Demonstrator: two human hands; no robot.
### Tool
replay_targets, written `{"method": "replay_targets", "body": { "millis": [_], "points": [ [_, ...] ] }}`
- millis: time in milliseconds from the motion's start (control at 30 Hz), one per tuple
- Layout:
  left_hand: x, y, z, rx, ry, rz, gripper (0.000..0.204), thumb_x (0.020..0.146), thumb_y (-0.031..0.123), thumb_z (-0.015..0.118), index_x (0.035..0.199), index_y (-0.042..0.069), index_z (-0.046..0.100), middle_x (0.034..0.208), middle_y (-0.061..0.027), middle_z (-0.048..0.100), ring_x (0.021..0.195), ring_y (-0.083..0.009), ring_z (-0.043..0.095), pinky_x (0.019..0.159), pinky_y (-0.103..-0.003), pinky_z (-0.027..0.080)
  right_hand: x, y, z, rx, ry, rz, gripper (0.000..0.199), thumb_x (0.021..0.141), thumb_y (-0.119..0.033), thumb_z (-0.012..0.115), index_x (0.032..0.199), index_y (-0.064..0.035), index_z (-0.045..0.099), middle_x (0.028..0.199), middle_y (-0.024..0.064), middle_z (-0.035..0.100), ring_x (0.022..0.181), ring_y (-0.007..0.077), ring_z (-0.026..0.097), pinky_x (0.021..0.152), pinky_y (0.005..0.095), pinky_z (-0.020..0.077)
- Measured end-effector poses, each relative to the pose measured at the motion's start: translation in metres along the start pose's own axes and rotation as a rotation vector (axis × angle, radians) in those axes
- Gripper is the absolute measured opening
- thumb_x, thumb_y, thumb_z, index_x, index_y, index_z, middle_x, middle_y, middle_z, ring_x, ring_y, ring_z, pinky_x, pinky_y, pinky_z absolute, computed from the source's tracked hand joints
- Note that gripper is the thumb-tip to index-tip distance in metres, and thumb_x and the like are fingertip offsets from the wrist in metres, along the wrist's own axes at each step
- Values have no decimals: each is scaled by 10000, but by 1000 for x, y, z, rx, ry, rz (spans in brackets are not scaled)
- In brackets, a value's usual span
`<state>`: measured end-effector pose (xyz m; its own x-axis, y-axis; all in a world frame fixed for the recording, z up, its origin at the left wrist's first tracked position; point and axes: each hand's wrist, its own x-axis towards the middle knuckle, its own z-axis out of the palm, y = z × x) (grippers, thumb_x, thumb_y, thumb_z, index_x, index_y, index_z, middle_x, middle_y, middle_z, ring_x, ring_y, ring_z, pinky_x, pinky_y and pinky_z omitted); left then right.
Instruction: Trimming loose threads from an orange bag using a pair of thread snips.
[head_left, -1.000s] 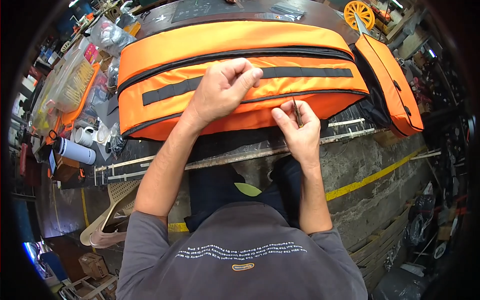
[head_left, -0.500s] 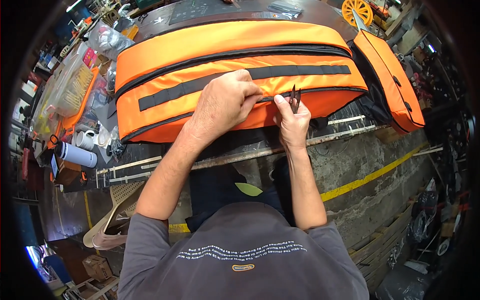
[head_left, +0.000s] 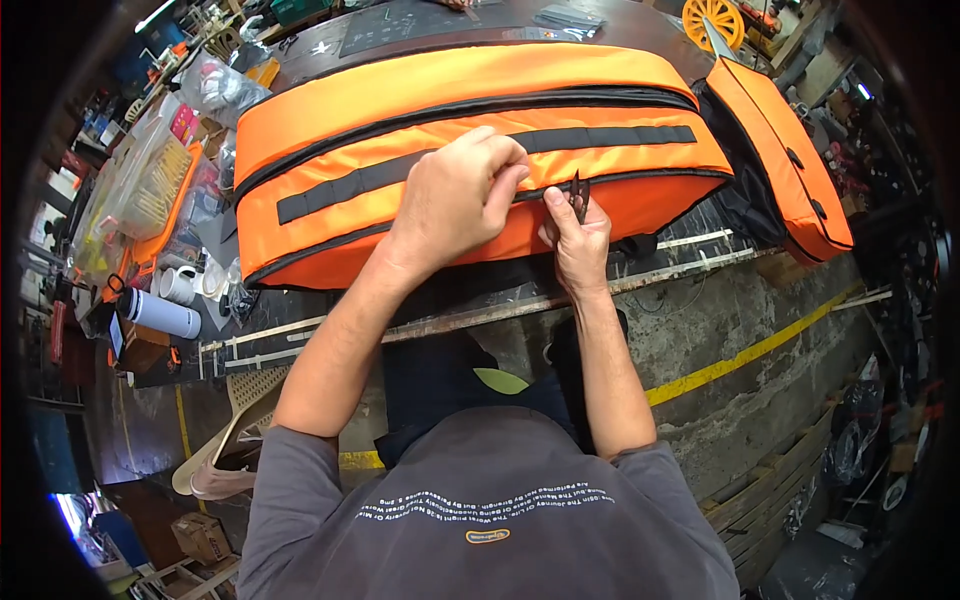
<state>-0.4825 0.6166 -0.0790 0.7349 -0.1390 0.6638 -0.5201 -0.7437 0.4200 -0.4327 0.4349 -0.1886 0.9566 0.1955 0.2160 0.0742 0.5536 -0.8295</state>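
A large orange bag [head_left: 330, 240] with black piping and a black webbing strip [head_left: 610, 138] lies along the bench in front of me. My left hand [head_left: 455, 190] is closed in a pinch over the bag's near edge; whatever is between its fingertips is hidden. In my right hand [head_left: 580, 240] is a pair of dark thread snips [head_left: 580, 193], blades pointing up. The right thumb is against the black piping [head_left: 640, 182], a short way right of my left fingers. A black zipper seam [head_left: 580, 97] runs along the bag's upper side.
A second orange and black bag [head_left: 775, 150] stands at the right end of the bench. To the left are a white bottle [head_left: 165, 313], a mug [head_left: 178, 284] and clear plastic boxes [head_left: 150, 190]. A yellow wheel [head_left: 713, 25] is at the far right. The bench edge [head_left: 450, 318] runs before me.
My left hand has risen slightly off the piping, its thumb and fingertips turning upward. The right hand has shifted a little left and down, and its snips' blades look closer together.
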Motion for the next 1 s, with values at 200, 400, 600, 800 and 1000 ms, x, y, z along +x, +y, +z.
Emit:
{"method": "replay_targets", "body": {
  "millis": [200, 400, 600, 800, 1000],
  "points": [
    [-1, 9, -4, -279, -132, -132, 77, 1071, 59, 689, 1055, -15, 694, 903, -74, 690, 849, -166, 674, 792, -327, 557, -2, -15, 4, -159, 32, 3, 195, 1089, -185, 792, 951, -66, 725, 762, -82, 604, 638, 8, 472, 561, 229, 372],
    [0, 1, -19, -644, -108, -383, 116, 1156, 140, 635, 1148, 35, 682, 899, 44, 635, 737, -31, 551, 655, -213, 480, -10, -26, 1, -404, 0, -146, 234, 1095, -212, 782, 992, -9, 730, 863, -67, 679, 771, 21, 521, 671, 242, 450],
    [-7, 5, -15, -421, -178, -307, 67, 1096, 74, 698, 1098, 10, 718, 878, 53, 660, 721, -17, 538, 636, -219, 449, -33, -40, 11, -488, 68, -185, 218, 1077, -191, 794, 1026, 20, 771, 914, -24, 752, 855, 28, 645, 766, 224, 515],
    [-14, 12, -1, -89, -101, 27, 102, 959, 60, 827, 1040, 6, 796, 861, -106, 703, 722, -226, 675, 669, -356, 546, -23, -38, 9, -310, 163, -15, 194, 1069, -163, 807, 951, -11, 799, 841, -100, 672, 754, -5, 512, 669, 217, 416],
    [-18, 19, 12, 102, -59, 89, 122, 927, 82, 843, 1024, 21, 800, 887, -134, 693, 782, -346, 714, 702, -436, 577, -22, -36, 7, -338, 157, -32, 189, 1068, -149, 806, 937, -15, 790, 832, -109, 655, 751, -7, 507, 656, 209, 405]
  ]
}}
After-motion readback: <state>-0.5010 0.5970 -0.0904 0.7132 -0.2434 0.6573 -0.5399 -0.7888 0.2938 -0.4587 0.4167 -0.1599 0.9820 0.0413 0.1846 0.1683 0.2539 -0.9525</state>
